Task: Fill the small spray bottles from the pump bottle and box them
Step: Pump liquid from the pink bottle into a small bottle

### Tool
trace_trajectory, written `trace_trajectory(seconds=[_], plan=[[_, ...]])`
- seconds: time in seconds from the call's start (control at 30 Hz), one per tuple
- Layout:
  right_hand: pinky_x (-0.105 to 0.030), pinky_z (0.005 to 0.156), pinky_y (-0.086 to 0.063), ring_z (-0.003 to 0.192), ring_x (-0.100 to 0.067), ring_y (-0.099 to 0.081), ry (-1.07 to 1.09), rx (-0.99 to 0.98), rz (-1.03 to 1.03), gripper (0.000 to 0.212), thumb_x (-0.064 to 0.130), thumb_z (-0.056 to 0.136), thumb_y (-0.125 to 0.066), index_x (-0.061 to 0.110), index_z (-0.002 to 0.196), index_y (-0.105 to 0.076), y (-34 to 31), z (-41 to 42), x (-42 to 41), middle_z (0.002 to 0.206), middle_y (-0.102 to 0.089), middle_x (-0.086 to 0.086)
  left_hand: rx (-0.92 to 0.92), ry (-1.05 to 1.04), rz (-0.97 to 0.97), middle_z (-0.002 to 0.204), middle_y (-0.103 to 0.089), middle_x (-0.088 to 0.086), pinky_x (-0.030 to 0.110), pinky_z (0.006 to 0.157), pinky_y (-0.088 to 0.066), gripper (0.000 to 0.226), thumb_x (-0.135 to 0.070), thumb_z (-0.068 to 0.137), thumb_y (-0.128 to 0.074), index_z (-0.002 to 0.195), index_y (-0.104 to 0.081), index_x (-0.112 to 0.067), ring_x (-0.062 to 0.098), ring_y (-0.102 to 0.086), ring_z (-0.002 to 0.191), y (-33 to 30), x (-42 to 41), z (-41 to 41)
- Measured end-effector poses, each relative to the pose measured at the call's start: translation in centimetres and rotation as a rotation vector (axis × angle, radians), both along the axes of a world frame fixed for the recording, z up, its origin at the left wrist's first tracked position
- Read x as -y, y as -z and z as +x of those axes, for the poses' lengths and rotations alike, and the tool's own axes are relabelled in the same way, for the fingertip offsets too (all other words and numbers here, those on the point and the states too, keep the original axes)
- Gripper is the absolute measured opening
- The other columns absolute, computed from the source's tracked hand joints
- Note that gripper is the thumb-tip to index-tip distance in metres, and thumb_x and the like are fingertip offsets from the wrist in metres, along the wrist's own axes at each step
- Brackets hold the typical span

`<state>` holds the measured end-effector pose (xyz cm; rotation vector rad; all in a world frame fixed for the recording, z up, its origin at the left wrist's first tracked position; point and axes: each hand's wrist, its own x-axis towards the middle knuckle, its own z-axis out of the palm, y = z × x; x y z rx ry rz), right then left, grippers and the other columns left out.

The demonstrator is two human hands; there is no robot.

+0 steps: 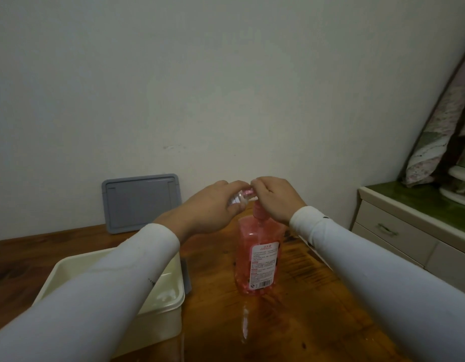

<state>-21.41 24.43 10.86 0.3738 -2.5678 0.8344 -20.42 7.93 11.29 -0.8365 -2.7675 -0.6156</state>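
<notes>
A pink pump bottle (257,257) with a white label stands upright in the middle of the wooden table (291,309). Just above it, my left hand (213,207) grips a small clear spray bottle (243,196), tilted on its side toward the right. My right hand (275,197) has its fingers curled at the small bottle's pink end, directly over the pump head, which it partly hides. Whether the right hand holds the cap or the pump, I cannot tell. Both arms wear white sleeves.
A cream plastic box (158,304) sits open at the table's left, partly under my left forearm. A grey lid (141,202) leans against the wall behind. A cabinet with drawers (398,231) stands to the right of the table.
</notes>
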Motion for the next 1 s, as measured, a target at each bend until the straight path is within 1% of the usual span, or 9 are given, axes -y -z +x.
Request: trace_trajectory(seconds=[0.17,0.3,0.37,0.5,0.63,0.73,0.8,0.9,1.0], plan=[[-0.038,0.074,-0.043,0.081,-0.027,-0.055,-0.008,-0.012,0.023,0.035,0.018,0.096,-0.034,0.001,0.083,-0.062,-0.1,-0.2,0.1,0.083,-0.064,-0.013,-0.018,-0.005,0.009,0.133,-0.049,0.004,0.025,0.088,-0.036,0.047,-0.037,0.098,-0.045,0.143,-0.033,-0.032,0.021,-0.049,0.115,-0.2,0.0,0.0],[-0.037,0.069,-0.037,0.077,-0.027,-0.051,-0.029,0.015,0.077,0.032,0.014,0.096,-0.034,0.009,0.069,-0.05,1.2,-0.1,0.1,0.068,-0.052,-0.001,0.013,-0.002,0.0,0.132,-0.049,0.004,0.025,0.088,-0.037,0.047,-0.038,0.098,-0.044,0.143,-0.033,-0.033,0.021,-0.049,0.115,1.0,0.0,0.0],[-0.034,0.067,-0.035,0.075,-0.024,-0.05,-0.015,0.035,0.063,0.033,0.016,0.096,-0.034,0.012,0.067,-0.049,1.1,-0.1,0.0,0.065,-0.052,0.003,0.021,-0.005,-0.005,0.133,-0.049,0.003,0.026,0.089,-0.037,0.047,-0.039,0.098,-0.044,0.143,-0.033,-0.033,0.02,-0.049,0.115,0.9,0.0,0.0],[-0.034,0.072,-0.042,0.079,-0.024,-0.055,0.007,0.012,-0.001,0.036,0.021,0.096,-0.035,0.004,0.081,-0.063,0.1,-0.2,0.0,0.079,-0.064,-0.008,-0.002,0.001,0.009,0.133,-0.049,0.004,0.026,0.089,-0.038,0.046,-0.037,0.098,-0.046,0.142,-0.034,-0.033,0.021,-0.05,0.114,-0.1,0.0,0.0],[-0.036,0.073,-0.043,0.08,-0.025,-0.055,-0.003,-0.011,0.0,0.036,0.02,0.096,-0.034,0.002,0.084,-0.063,-0.2,-0.3,0.0,0.084,-0.064,-0.011,-0.014,0.001,0.033,0.134,-0.049,0.003,0.024,0.088,-0.036,0.046,-0.037,0.098,-0.046,0.142,-0.034,-0.033,0.021,-0.049,0.115,-0.2,0.0,0.0],[-0.035,0.069,-0.037,0.078,-0.025,-0.052,-0.022,-0.013,0.046,0.032,0.015,0.097,-0.034,0.005,0.076,-0.055,0.8,-0.2,0.1,0.076,-0.058,-0.007,-0.003,0.0,0.021,0.134,-0.048,0.003,0.025,0.089,-0.037,0.046,-0.039,0.098,-0.044,0.143,-0.033,-0.034,0.02,-0.049,0.115,0.7,0.0,-0.1],[-0.036,0.069,-0.036,0.078,-0.026,-0.051,-0.027,0.009,0.07,0.031,0.014,0.097,-0.034,0.007,0.072,-0.052,1.2,0.0,0.1,0.073,-0.054,-0.005,0.022,-0.003,0.023,0.134,-0.048,0.003,0.026,0.089,-0.037,0.047,-0.039,0.098,-0.044,0.143,-0.032,-0.034,0.02,-0.048,0.116,1.2,0.0,-0.1],[-0.037,0.072,-0.04,0.078,-0.026,-0.053,-0.009,0.026,0.053,0.033,0.017,0.096,-0.034,0.006,0.074,-0.055,1.0,-0.1,0.1,0.076,-0.059,-0.006,0.025,-0.006,0.013,0.134,-0.048,0.003,0.026,0.088,-0.037,0.047,-0.039,0.098,-0.044,0.143,-0.032,-0.034,0.021,-0.049,0.115,0.9,0.0,-0.2],[-0.037,0.074,-0.044,0.081,-0.025,-0.056,0.013,0.01,0.016,0.036,0.021,0.096,-0.034,0.004,0.083,-0.063,0.2,-0.3,0.1,0.084,-0.065,-0.011,0.001,0.003,0.009,0.134,-0.049,0.003,0.025,0.087,-0.037,0.046,-0.038,0.098,-0.044,0.143,-0.033,-0.033,0.02,-0.049,0.114,0.2,0.1,-0.1]])
